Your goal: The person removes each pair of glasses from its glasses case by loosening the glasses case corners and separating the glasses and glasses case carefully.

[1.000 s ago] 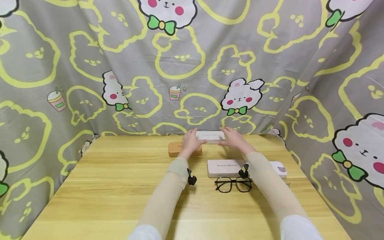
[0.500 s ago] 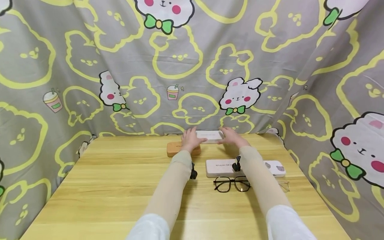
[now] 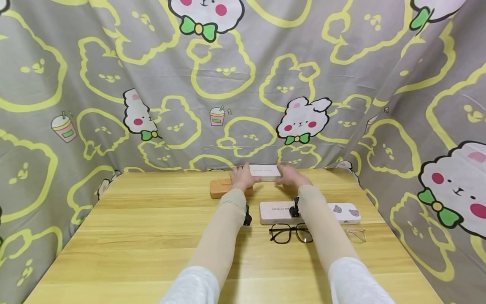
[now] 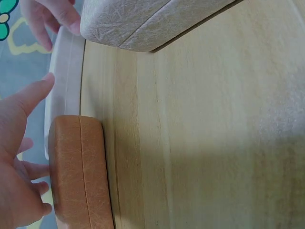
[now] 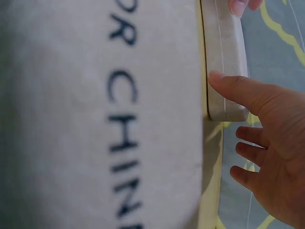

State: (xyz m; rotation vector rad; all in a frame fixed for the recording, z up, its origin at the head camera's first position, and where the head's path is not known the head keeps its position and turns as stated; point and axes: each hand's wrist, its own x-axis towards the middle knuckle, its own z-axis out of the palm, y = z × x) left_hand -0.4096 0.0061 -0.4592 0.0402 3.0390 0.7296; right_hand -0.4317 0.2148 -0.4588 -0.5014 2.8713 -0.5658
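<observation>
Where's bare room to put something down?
There's bare table left of the orange case and left arm, and between the forearms, nearer than the black glasses. It's crowded around the pink case and at the back, where both hands flank the white case.

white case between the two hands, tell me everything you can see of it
The white case is oblong with rounded corners and looks leather-like, with a row of small print on top and a thin seam along its side. It is closed and lies flat, lengthwise along the far edge of the table, before the patterned curtain. The left hand is at its left end, the right hand at its right, the right thumb against its near side.
</observation>
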